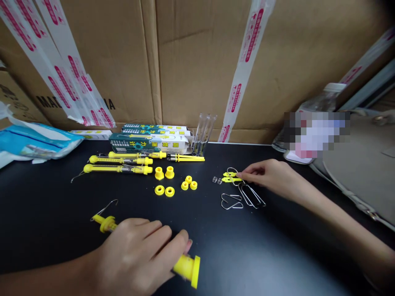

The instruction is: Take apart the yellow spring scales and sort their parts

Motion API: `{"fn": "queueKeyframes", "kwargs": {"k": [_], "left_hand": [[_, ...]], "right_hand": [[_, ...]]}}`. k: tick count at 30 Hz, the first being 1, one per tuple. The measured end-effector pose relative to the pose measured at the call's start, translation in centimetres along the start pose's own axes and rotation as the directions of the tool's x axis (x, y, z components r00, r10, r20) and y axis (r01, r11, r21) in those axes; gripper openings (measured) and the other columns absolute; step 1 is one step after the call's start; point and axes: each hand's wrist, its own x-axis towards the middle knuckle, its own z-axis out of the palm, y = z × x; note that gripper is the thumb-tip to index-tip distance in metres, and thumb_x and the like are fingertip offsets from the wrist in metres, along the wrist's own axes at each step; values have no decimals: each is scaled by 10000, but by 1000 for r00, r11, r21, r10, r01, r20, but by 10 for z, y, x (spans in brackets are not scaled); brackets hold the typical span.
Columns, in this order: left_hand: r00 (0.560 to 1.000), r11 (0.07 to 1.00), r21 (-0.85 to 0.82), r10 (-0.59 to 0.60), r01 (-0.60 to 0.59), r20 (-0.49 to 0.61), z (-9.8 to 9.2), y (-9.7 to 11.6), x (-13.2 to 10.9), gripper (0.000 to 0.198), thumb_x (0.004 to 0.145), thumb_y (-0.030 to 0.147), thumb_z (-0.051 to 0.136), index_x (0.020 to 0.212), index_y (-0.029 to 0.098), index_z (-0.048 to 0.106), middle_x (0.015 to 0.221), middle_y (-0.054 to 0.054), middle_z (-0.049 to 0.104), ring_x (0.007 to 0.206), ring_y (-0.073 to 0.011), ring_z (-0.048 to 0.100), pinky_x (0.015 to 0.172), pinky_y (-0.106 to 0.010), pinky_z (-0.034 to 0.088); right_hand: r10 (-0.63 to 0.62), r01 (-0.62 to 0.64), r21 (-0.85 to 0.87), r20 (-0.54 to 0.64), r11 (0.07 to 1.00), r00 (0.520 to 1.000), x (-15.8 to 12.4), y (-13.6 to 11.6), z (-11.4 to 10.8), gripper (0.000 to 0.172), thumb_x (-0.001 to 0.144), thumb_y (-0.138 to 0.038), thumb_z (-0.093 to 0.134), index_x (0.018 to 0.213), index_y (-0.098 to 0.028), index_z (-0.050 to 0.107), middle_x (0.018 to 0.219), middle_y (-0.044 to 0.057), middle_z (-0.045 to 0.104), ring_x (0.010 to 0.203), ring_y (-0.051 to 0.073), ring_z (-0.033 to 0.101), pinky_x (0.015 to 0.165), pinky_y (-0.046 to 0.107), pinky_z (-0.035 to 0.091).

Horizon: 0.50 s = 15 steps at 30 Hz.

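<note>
My left hand [138, 250] grips the body of a yellow spring scale [187, 268] near the table's front edge, with its wire hook [105, 209] sticking out beyond my fingers. My right hand [265, 172] is at the right, its fingertips pinching a small yellow plastic piece [231, 179] beside a second one [229, 174]. Bent wire hooks [251, 195] lie just below those fingers. Tiny metal springs [217, 180] sit to their left. Three assembled yellow spring scales [120, 168] lie further back, behind several yellow plastic caps and rings [169, 183].
Printed boxes [148, 142] and clear plastic tubes [202, 133] stand at the back of the black tabletop [247, 255]. Taped cardboard [197, 70] forms the wall behind. A blue package [33, 144] lies at the left; a plastic bottle [324, 98] and a grey bag [354, 164] are at the right.
</note>
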Motion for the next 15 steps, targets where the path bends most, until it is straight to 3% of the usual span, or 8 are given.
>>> {"fn": "queueKeyframes", "kwargs": {"k": [5, 8, 12, 15], "left_hand": [[1000, 1000, -2, 0, 0, 6, 0, 0, 0, 154, 984, 152, 497, 967, 130, 648, 588, 59, 592, 447, -118, 527, 402, -327, 362], [1000, 1000, -9, -1, 2, 11, 0, 0, 1, 160, 981, 153, 495, 967, 130, 652, 582, 60, 578, 449, -115, 524, 403, -321, 359], [1000, 1000, -3, -6, 6, 6, -1, 1, 2, 152, 974, 145, 499, 959, 128, 650, 589, 56, 582, 462, -117, 536, 413, -319, 372], [1000, 1000, -7, -5, 6, 19, 0, 1, 2, 179, 985, 149, 479, 942, 132, 652, 568, 61, 555, 440, -114, 523, 397, -320, 357]], "right_hand": [[-18, 16, 57, 43, 998, 999, -1, 2, -14, 488, 748, -652, 618, 800, -206, 809, 696, 56, 717, 650, 194, 592, 564, 295, 394], [-60, 40, 123, 160, 992, 985, -5, 6, -27, 539, 712, -713, 659, 732, -192, 795, 635, 51, 675, 599, 175, 555, 540, 286, 389], [-75, 52, 86, 293, 995, 953, -11, 11, -35, 511, 678, -718, 722, 640, -210, 748, 572, 26, 633, 534, 150, 503, 507, 277, 342], [-65, 50, 61, 276, 997, 959, -12, 15, -37, 543, 673, -748, 713, 590, -212, 676, 534, 8, 596, 502, 137, 468, 485, 273, 300]]}}
